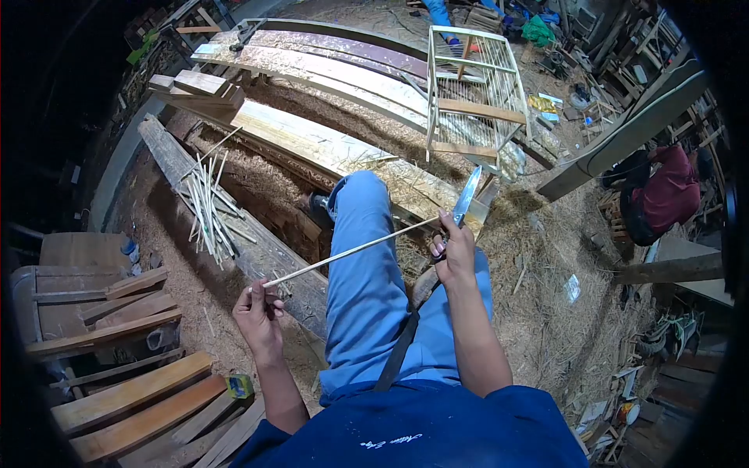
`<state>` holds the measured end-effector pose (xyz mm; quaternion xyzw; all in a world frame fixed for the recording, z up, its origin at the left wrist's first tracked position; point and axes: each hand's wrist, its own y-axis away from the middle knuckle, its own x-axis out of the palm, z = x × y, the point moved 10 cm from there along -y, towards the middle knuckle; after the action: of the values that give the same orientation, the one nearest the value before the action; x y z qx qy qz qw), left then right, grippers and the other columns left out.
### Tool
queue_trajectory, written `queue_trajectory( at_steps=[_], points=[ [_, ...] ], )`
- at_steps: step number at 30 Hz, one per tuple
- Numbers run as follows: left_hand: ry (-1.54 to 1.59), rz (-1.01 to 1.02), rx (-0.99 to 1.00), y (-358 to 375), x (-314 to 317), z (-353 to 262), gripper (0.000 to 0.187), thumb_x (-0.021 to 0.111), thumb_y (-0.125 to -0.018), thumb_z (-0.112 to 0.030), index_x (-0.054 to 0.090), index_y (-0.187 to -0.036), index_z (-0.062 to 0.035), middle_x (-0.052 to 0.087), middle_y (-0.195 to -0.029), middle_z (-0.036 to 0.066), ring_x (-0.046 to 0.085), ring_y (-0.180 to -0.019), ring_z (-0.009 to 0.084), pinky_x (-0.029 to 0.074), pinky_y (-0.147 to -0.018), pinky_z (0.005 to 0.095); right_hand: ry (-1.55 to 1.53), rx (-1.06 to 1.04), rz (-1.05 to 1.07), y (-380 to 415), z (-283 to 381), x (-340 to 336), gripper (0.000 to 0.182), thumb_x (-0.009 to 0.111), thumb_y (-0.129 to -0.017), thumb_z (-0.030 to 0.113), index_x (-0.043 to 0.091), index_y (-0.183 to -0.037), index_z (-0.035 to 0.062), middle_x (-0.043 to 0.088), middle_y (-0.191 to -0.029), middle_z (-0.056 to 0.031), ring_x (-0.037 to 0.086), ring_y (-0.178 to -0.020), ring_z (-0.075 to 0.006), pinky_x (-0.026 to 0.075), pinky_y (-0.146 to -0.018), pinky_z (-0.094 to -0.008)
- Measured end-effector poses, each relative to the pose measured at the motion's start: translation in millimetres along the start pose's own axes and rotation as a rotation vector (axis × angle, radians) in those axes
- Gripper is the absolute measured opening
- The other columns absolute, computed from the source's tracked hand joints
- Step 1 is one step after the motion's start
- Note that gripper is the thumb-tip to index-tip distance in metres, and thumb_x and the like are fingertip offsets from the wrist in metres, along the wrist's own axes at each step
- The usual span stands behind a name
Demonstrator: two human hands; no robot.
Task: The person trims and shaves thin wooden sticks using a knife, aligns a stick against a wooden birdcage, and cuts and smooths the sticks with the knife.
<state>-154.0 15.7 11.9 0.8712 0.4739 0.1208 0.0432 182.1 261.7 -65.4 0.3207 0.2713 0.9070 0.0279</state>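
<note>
"Where's the stick [351, 252]?"
"Above one leg [360, 304], one end pinched in the left hand [260, 316], the other at the right hand [455, 253], curled round a knife [469, 193]."
"Its handle?"
"Mostly hidden by fingers."

A: Held stick [351, 253]?
B: Pale cream, plain. Knife blade [469, 189]: bright silver. Loose sticks [207, 207]: straw-white.
A: Trousers [363, 209]?
B: Light blue. Shirt [437, 433]: navy, with white script lettering [381, 442]. Co-worker's top [672, 187]: maroon.
A: Weathered plank [273, 253]?
B: Grey-brown, streaked. Long board [304, 140]: pale yellow. Slats [140, 386]: honey and orange-brown.
A: Remainder?
B: Tape measure [239, 386]: yellow-green and black. Bag [537, 30]: vivid green. Ground [546, 327]: sandy tan, speckled.
</note>
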Motion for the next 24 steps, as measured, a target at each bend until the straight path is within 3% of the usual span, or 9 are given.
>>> queue_trajectory(
  at_steps=[16, 17, 19, 22, 24],
  points=[
    [-0.039, 0.006, 0.023, 6, 7, -7, 0.023, 0.064, -0.098, -0.022, 0.068, -0.105, -0.0005, 0.066, -0.072, 0.004, 0.059, -0.051, 0.0079, 0.040, -0.041, 0.0187, -0.064, -0.018, -0.009, -3, 0, -4, 0.018, 0.066, -0.095, 0.025, 0.058, -0.089, 0.0100, 0.055, -0.071, 0.0007, 0.040, -0.042, -0.0082, 0.032, -0.038, -0.0243],
    [-0.051, 0.005, 0.029, 6, 7, -8, 0.024, 0.063, -0.098, -0.022, 0.067, -0.108, -0.0003, 0.065, -0.072, 0.004, 0.059, -0.051, 0.0080, 0.040, -0.041, 0.0188, -0.064, -0.019, -0.009, -4, 0, -7, 0.018, 0.066, -0.095, 0.025, 0.058, -0.089, 0.0100, 0.055, -0.071, 0.0007, 0.040, -0.042, -0.0082, 0.032, -0.038, -0.0243],
    [-0.062, 0.004, 0.037, 7, 11, -12, 0.025, 0.063, -0.099, -0.022, 0.067, -0.110, 0.0000, 0.065, -0.072, 0.003, 0.059, -0.051, 0.0081, 0.040, -0.041, 0.0188, -0.046, -0.004, -0.001, -3, 2, -5, 0.020, 0.066, -0.095, 0.025, 0.054, -0.089, 0.0091, 0.063, -0.078, -0.0072, 0.041, -0.044, -0.0096, 0.034, -0.040, -0.0256],
    [-0.072, -0.020, 0.026, 9, 13, -15, 0.028, 0.063, -0.098, -0.020, 0.065, -0.116, 0.0015, 0.065, -0.073, 0.004, 0.059, -0.050, 0.0086, 0.040, -0.041, 0.0189, -0.047, -0.013, -0.018, -4, 1, -8, 0.017, 0.062, -0.097, 0.024, 0.059, -0.093, 0.0079, 0.061, -0.076, -0.0031, 0.041, -0.044, -0.0082, 0.033, -0.040, -0.0239],
    [-0.057, -0.016, 0.029, 9, 14, -16, 0.031, 0.063, -0.098, -0.019, 0.063, -0.120, 0.0031, 0.066, -0.075, 0.005, 0.059, -0.050, 0.0089, 0.040, -0.041, 0.0192, -0.026, -0.012, 0.012, -2, 5, -3, 0.017, 0.061, -0.098, 0.024, 0.060, -0.094, 0.0071, 0.065, -0.081, -0.0060, 0.041, -0.044, -0.0080, 0.033, -0.040, -0.0238]
  ],
)
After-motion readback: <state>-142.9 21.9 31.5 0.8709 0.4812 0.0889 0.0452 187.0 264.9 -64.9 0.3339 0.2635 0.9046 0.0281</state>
